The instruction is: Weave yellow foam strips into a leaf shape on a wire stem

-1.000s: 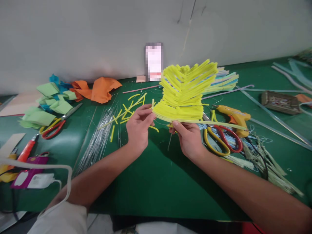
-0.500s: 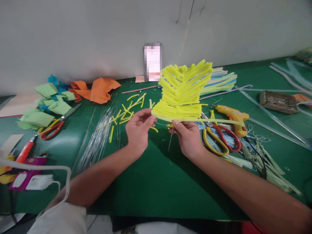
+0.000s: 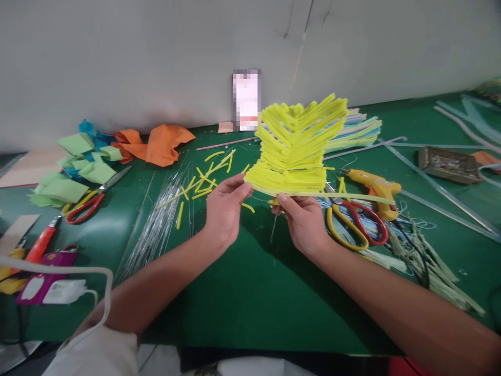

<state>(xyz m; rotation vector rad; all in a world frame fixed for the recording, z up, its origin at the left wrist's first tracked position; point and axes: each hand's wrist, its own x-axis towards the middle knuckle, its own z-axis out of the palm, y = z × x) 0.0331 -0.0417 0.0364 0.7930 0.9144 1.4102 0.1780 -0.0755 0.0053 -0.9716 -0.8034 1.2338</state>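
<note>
Left grip [image 3: 225,209] pinches the left end of the lowest strips of a yellow fuzzy piece [image 3: 295,143] between thumb and fingers, while the right grip [image 3: 307,222] clasps its bottom edge near the middle, thumb in front and fingers behind. One such piece is held, raised above the desk [image 3: 235,292], its body rising beyond the two hands. Its long axis runs from the bottom edge away towards the wall [image 3: 156,62], leaning slightly right at the far end. The upper strips slant outward in V shapes from a central spine, their free ends pointing up and away; the lowest lie nearly crosswise. One long pale yellow strip [image 3: 352,197] reaches right from the bottom edge, in front of one glue gun [image 3: 376,188]. A thin wire [image 3: 274,227] hangs below the right grip.

Two pairs of scissors lie on the desk: the left scissors [image 3: 99,193] beside green paper [image 3: 64,188], the right scissors [image 3: 355,222] near the right grip. One phone [image 3: 246,99] stands upright behind the piece's left side.
</note>
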